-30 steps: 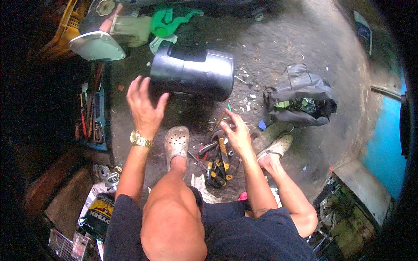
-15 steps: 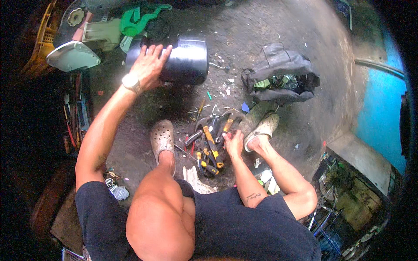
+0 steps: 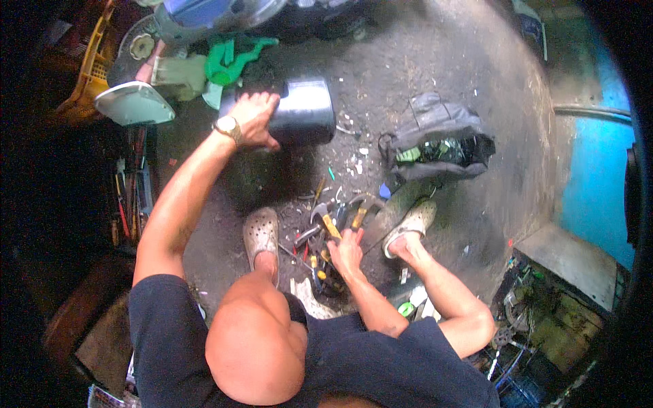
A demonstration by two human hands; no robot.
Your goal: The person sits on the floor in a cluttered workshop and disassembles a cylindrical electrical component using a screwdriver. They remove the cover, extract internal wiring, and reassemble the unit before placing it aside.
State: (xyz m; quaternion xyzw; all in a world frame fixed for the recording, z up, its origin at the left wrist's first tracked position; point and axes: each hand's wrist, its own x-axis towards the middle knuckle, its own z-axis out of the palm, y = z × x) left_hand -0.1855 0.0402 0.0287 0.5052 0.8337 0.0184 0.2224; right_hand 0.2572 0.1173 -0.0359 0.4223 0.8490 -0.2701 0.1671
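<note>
Above dark floor (image 3: 490, 211), left hand (image 3: 256, 122) rests spread on black cylinder (image 3: 306, 117), right hand (image 3: 347, 252) clasps hammer (image 3: 330, 225).

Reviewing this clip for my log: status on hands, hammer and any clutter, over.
Left hand on black cylinder, grip unclear. Right hand around yellow-handled hammer. Loose tools crowd close beside it.

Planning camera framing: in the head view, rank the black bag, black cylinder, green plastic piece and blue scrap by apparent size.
1. Black bag and black cylinder: too alike to rank; the left hand hides part of the cylinder.
2. Green plastic piece
3. Blue scrap
</note>
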